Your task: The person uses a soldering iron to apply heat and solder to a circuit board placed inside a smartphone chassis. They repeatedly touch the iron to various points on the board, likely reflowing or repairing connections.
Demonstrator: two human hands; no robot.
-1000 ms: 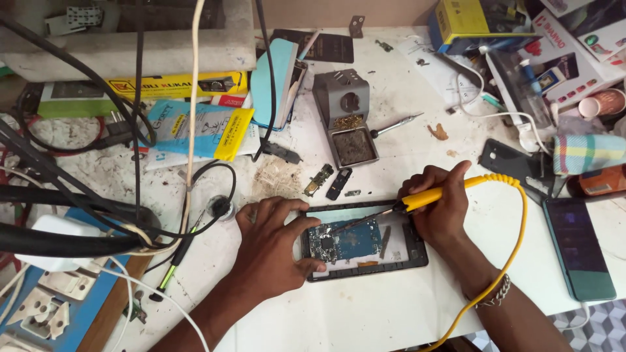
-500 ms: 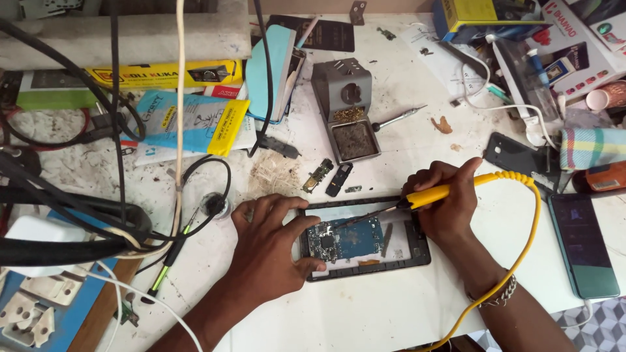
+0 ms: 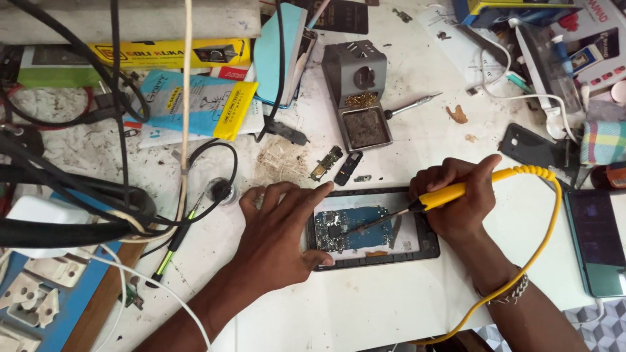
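Looking down from the head camera, an opened phone (image 3: 373,229) lies flat on the white bench (image 3: 365,306), its blue board (image 3: 352,229) bare inside the dark frame. The left hand (image 3: 277,238) rests at the phone's nine o'clock, fingers spread flat, fingertips on the frame's upper left edge and the thumb on its lower left corner. The right hand (image 3: 460,199), at the phone's three o'clock, is closed in a pen grip round the yellow iron (image 3: 443,194); the tip comes down on the board near a dark chip. The iron's yellow cord (image 3: 551,221) loops away toward four o'clock. At twelve o'clock from the phone stands a grey stand (image 3: 358,91), and just above the frame lie two small loose parts (image 3: 336,164). Black cables (image 3: 78,195) crowd the bench at nine o'clock.
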